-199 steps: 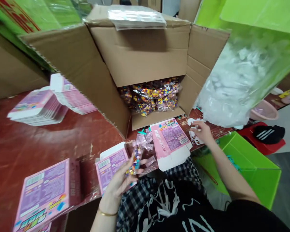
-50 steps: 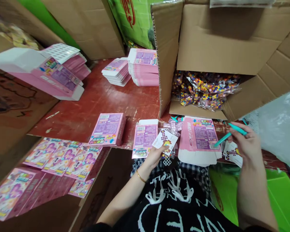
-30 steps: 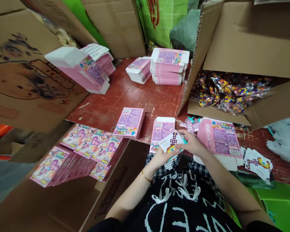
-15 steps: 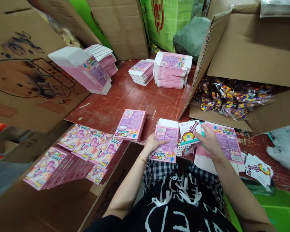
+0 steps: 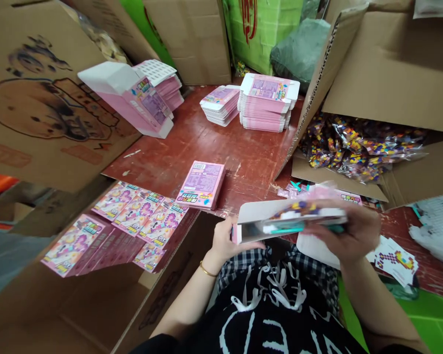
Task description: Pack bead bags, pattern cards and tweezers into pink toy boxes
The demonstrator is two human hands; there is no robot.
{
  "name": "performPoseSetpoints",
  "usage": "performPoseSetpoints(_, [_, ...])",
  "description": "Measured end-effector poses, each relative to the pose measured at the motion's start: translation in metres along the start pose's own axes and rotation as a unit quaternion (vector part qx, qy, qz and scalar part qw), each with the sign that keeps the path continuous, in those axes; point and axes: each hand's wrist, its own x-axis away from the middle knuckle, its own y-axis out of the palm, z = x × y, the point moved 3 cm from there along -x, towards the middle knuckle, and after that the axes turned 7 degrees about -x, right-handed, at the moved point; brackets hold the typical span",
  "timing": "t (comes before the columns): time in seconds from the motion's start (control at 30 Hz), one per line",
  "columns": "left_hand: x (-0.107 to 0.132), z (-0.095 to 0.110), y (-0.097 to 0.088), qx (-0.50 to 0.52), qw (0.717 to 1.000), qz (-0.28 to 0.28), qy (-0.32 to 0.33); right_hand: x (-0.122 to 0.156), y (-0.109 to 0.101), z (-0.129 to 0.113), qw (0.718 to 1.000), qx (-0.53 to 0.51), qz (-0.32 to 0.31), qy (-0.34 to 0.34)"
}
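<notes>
My left hand (image 5: pixel 224 242) is closed on a small pink box (image 5: pixel 237 234), gripping its left end. The box lies on its side with its open end toward the right and a white flap (image 5: pixel 253 212) raised. My right hand (image 5: pixel 358 231) is closed on a bundle of white cards, with a teal stick (image 5: pixel 288 227) and colourful beads (image 5: pixel 297 209) along it. The bundle's left end is at the box's mouth, partly inside. Behind my right hand lies another pink box (image 5: pixel 349 197), partly hidden. Printed pattern cards (image 5: pixel 396 260) lie to its right.
Closed pink boxes (image 5: pixel 203 184) lie on the red table (image 5: pixel 239 155). Flat box stacks (image 5: pixel 268 105) stand at the back. At right, a carton (image 5: pixel 387 88) holds bagged beads (image 5: pixel 358 147). Packed boxes (image 5: pixel 133 216) fill an open carton (image 5: pixel 107 314) at lower left.
The pink box has turned from face-up to on its side, its open end now facing right. My right hand has brought the cards and teal stick from beside the box to its mouth.
</notes>
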Motion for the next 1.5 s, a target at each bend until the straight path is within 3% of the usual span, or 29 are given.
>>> performPoseSetpoints(0.1, [-0.003, 0.013, 0.013, 0.010, 0.999, -0.030, -0.019, -0.006, 0.020, 0.010, 0.988, 0.030, -0.146, 0.031])
performPoseSetpoints(0.33, [0.005, 0.017, 0.037, 0.147, 0.972, -0.128, -0.129, -0.019, 0.038, 0.044, 0.939, 0.191, -0.282, 0.038])
performPoseSetpoints(0.43, [0.013, 0.011, 0.040, 0.174, 0.954, -0.159, -0.187, -0.020, 0.036, 0.054, 0.916, 0.154, -0.359, 0.090])
performPoseSetpoints(0.5, [0.017, 0.009, 0.039, 0.166, 0.950, -0.165, -0.205, -0.024, 0.031, 0.057, 0.922, 0.097, -0.346, 0.144])
performPoseSetpoints(0.57, [0.019, 0.008, 0.037, 0.157, 0.951, -0.168, -0.206, -0.030, 0.026, 0.057, 0.942, 0.061, -0.279, 0.176])
performPoseSetpoints(0.67, [0.020, 0.008, 0.035, 0.140, 0.960, -0.152, -0.191, -0.036, 0.028, 0.053, 0.962, 0.058, -0.222, 0.148])
performPoseSetpoints(0.83, [0.013, 0.013, 0.035, 0.124, 0.972, -0.124, -0.155, -0.038, 0.045, 0.034, 0.944, 0.121, -0.304, 0.033])
performPoseSetpoints(0.93, [0.009, 0.013, 0.038, 0.146, 0.968, -0.126, -0.158, -0.040, 0.040, 0.027, 0.948, 0.147, -0.281, 0.001])
performPoseSetpoints(1.0, [0.010, 0.011, 0.040, 0.153, 0.965, -0.130, -0.170, -0.037, 0.034, 0.030, 0.954, 0.135, -0.269, 0.001])
performPoseSetpoints(1.13, [0.020, 0.006, 0.045, 0.125, 0.964, -0.144, -0.185, -0.017, 0.029, 0.045, 0.934, 0.106, -0.340, -0.002])
performPoseSetpoints(1.3, [0.035, -0.003, 0.050, 0.157, 0.947, -0.136, -0.245, 0.008, 0.024, 0.050, 0.951, 0.105, -0.286, 0.042])
performPoseSetpoints(1.5, [0.048, -0.016, 0.054, 0.153, 0.943, -0.144, -0.257, 0.032, 0.036, 0.052, 0.885, 0.085, -0.445, 0.109])
